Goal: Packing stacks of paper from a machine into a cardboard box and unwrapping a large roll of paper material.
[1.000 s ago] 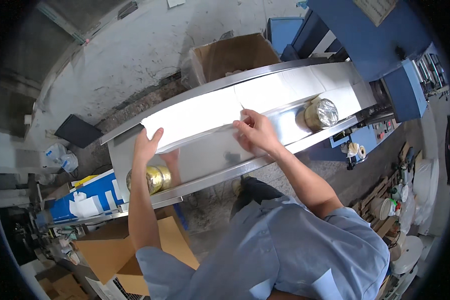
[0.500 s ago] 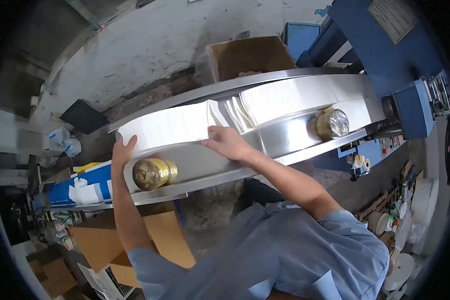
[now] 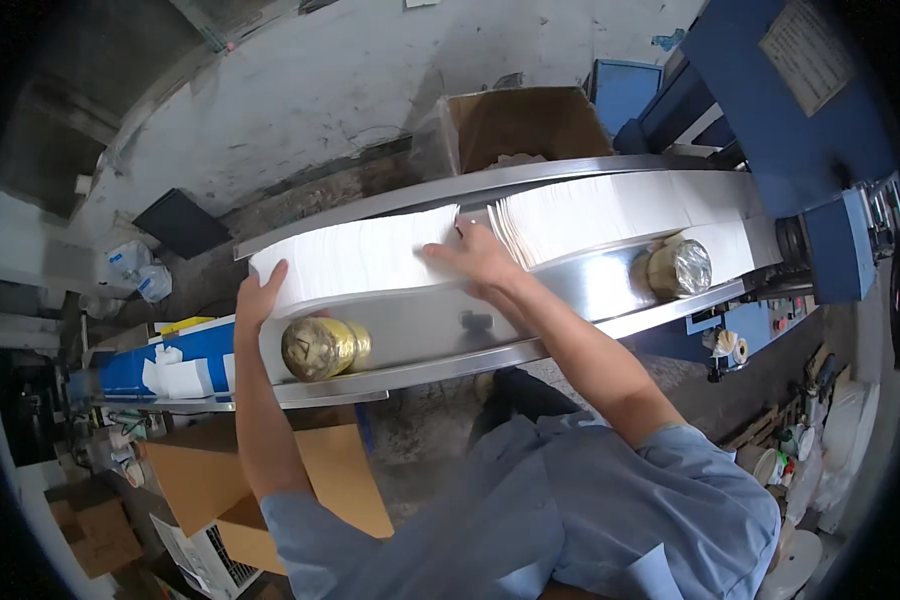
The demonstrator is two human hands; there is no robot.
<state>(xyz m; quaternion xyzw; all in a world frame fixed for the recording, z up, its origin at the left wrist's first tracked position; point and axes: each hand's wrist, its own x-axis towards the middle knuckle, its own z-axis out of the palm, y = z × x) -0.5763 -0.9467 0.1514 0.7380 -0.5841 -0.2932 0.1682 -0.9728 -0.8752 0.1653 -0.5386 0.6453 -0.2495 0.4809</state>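
Note:
A long stack of white paper pieces (image 3: 360,258), standing on edge side by side, lies in a metal trough (image 3: 420,320). My left hand (image 3: 260,292) clasps its left end, thumb on top. At its right end my right hand (image 3: 478,255) presses in, thumb on the near side and fingertips partly hidden behind the end. A second row of white paper (image 3: 610,215) begins just right of my right hand, a narrow gap apart. Near my left hand a tape-wrapped cylinder (image 3: 315,348) lies on its side in the trough. Another wrapped cylinder (image 3: 678,268) rests beside the second row.
Blue machinery (image 3: 840,245) stands at the trough's right end. Beyond the far rail is an open cardboard box (image 3: 525,125). A blue surface with white paper scraps (image 3: 185,378) extends left. An open carton (image 3: 340,480) sits below, near my left arm.
My right hand has slid right and farther in, to the stack's right end. The loose, leaning pieces there now stand closer together. My left hand keeps its hold on the left end.

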